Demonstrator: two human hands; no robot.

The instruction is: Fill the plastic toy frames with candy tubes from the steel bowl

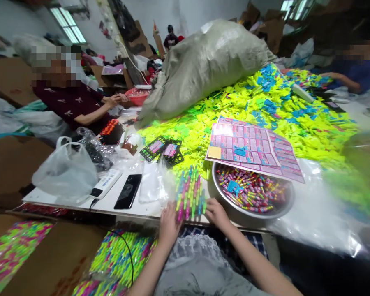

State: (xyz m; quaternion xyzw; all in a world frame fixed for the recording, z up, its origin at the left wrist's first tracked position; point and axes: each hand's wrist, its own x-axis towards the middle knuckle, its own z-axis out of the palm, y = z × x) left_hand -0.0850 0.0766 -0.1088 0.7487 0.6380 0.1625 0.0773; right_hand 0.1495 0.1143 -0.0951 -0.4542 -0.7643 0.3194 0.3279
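Between my two hands, at the front edge of the table, is a bundle of bright plastic sticks (189,193) in pink, yellow, green and blue, lying side by side. My left hand (170,222) is closed on the bundle's lower left side. At its lower right side, my right hand (217,213) has its fingers curled against the sticks. Just right of my right hand stands a metal bowl (253,214) full of small wrapped pink and yellow pieces. Printed pink sticker sheets (246,148) lie across the bowl's back rim, with a small blue piece on top.
Behind is a heap of yellow and blue plastic pieces (185,131) under a large grey sack (209,65). Left lie a black phone (128,191), a white power strip (107,183) and a plastic bag (66,172). Boxes of packed sticks (120,255) stand below. Co-workers sit left and right.
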